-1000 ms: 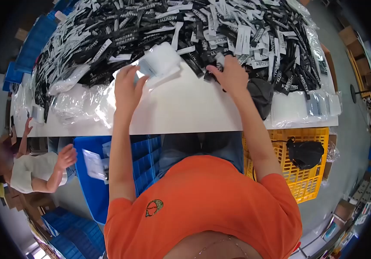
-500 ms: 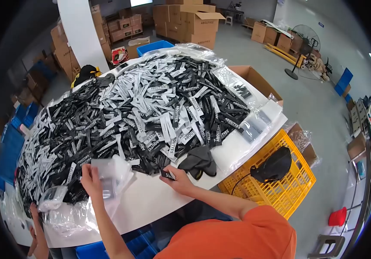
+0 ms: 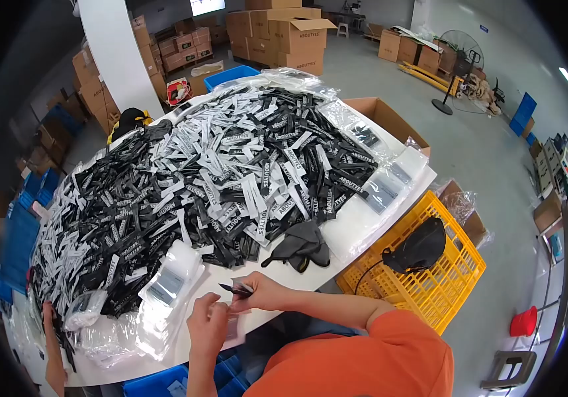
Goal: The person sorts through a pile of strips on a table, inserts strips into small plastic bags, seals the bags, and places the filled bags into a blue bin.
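In the head view my left hand (image 3: 208,320) is at the table's front edge, fingers closed on a clear plastic bag (image 3: 233,328), partly hidden behind them. Close against it, my right hand (image 3: 262,292) grips a few dark printed strips (image 3: 236,289) whose ends stick out toward the left. Beyond both hands spreads a large heap of black and white strips (image 3: 231,175), many lettered ABOUTYES. A dark grey glove-like cloth (image 3: 299,246) lies just past my right hand. A pile of clear plastic bags (image 3: 168,284) rests left of my hands.
Right of the white table (image 3: 356,241) stands a yellow crate (image 3: 452,264) with a black bag (image 3: 417,245) on it. Blue bins (image 3: 155,384) sit below the front edge. Another person's arm (image 3: 52,344) reaches in at the left. An open carton (image 3: 390,122) stands at the far right corner.
My left hand has come right and toward me from the bag pile, with a clear bag, to meet my right hand. The right hand has lowered slightly, still holding strips.
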`<control>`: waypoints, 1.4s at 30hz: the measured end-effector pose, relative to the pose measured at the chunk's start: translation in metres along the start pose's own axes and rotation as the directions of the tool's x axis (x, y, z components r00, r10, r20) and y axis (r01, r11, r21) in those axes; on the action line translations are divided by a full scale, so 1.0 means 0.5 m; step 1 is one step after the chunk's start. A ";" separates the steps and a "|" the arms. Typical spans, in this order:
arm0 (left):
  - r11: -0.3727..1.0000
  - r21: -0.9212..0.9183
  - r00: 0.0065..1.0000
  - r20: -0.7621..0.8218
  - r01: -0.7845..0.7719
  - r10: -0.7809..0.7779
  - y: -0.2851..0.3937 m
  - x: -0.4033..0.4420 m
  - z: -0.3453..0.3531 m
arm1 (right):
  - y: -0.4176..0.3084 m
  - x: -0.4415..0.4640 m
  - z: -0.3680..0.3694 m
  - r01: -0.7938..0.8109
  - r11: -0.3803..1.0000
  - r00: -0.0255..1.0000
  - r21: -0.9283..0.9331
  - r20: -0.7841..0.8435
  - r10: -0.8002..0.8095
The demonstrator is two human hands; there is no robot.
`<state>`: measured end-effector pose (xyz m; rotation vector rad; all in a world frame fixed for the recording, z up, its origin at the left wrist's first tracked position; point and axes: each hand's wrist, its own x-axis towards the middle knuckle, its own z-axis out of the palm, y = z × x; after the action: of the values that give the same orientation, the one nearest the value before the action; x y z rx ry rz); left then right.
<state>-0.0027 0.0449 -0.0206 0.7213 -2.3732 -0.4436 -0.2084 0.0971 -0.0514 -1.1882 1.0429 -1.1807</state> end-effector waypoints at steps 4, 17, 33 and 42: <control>0.637 -0.670 0.903 0.122 0.382 -0.413 0.030 0.009 0.001 | -0.055 -0.009 -0.022 -0.170 0.930 0.985 0.326 0.024 0.171; 0.169 -0.895 0.824 0.288 0.413 -0.488 0.073 0.008 0.038 | 0.012 0.004 0.017 -0.155 0.777 0.950 0.610 -0.123 0.286; 0.945 0.144 0.939 0.140 0.294 -0.313 0.025 -0.049 -0.004 | 0.051 -0.030 -0.058 0.263 0.685 0.952 -0.680 0.068 -0.298; 0.949 0.203 0.926 0.243 0.243 -0.289 0.022 -0.053 0.030 | -0.024 0.000 0.002 0.315 -0.076 0.875 -0.946 0.321 -0.363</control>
<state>0.0011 0.0713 -0.0391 1.1370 -2.6003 -0.4837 -0.2088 0.0974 -0.0392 -2.7723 1.7789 -0.6114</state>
